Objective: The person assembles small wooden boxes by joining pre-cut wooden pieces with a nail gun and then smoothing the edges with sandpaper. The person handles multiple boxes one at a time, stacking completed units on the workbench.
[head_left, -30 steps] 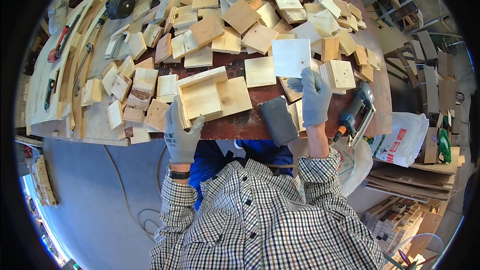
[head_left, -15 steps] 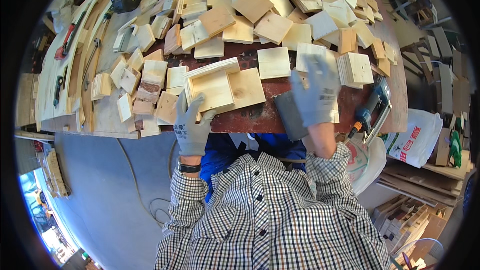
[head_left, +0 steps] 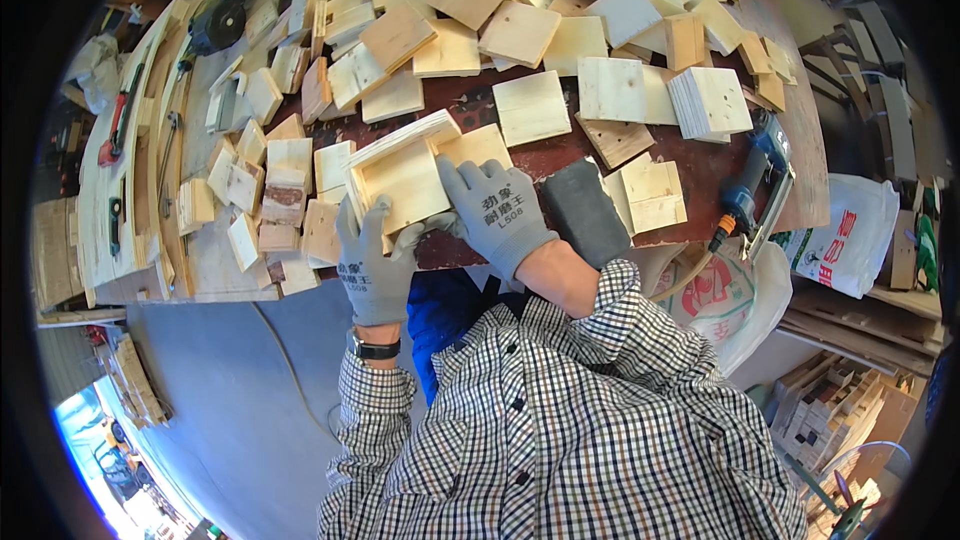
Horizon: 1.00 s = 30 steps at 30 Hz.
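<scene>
In the head view, the wooden box (head_left: pixel 405 185) sat at the near side of the desk (head_left: pixel 705 175), left of the black block (head_left: pixel 585 210). Handling it well seemed to call for even pressure from both sides, the pieces kept flush at the corners and the fingertips clear of the joints. The left hand (head_left: pixel 375 255) was partly closed on the box's near left corner, thumb over the inside. The right hand (head_left: pixel 490 205) was curled over its right side, fingers bent and thumb along the near edge; how firmly it pressed could not be told.
</scene>
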Each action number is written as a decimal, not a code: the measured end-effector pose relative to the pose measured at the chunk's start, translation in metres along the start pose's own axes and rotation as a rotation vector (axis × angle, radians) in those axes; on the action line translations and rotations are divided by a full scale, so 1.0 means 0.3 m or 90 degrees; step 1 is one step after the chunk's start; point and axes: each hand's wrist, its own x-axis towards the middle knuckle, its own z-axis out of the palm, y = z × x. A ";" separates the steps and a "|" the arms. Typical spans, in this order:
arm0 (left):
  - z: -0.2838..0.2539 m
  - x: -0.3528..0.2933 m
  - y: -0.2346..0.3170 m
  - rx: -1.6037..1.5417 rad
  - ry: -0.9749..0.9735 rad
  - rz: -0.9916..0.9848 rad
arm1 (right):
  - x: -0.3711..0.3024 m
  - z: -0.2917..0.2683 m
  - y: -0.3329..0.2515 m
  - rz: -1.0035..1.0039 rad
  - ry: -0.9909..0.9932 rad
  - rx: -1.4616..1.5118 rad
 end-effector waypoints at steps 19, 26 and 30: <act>-0.053 -0.034 -0.020 0.058 -0.047 0.029 | -0.056 0.077 -0.015 0.034 0.168 0.128; -0.035 -0.021 -0.021 0.044 -0.054 0.016 | -0.052 0.033 -0.026 0.044 0.128 0.189; -0.047 -0.012 -0.043 0.069 -0.068 -0.020 | -0.072 -0.044 -0.071 0.091 0.106 0.229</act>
